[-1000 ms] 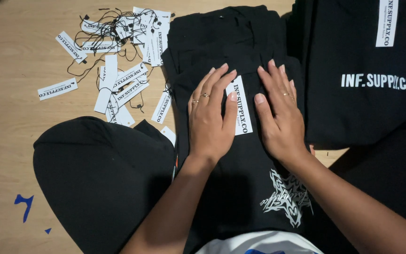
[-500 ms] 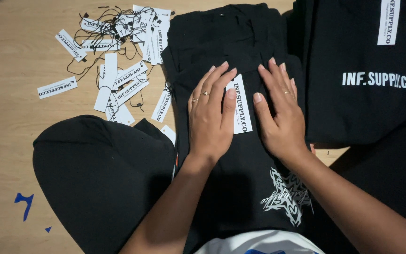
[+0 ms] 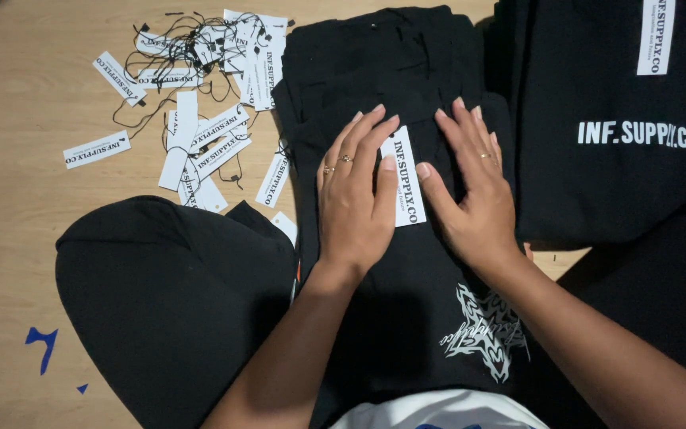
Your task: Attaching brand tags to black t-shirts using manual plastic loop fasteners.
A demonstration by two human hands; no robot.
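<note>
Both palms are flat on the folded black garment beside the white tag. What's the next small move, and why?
Probably slide the left hand and right hand outward to smooth the garment: the tag already lies flat between them.

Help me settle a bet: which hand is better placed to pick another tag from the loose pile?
Probably the left hand. Both hands lie flat on the folded black garment beside its white tag, but the loose tags lie on the floor at the left, nearer it than the right hand.
</note>
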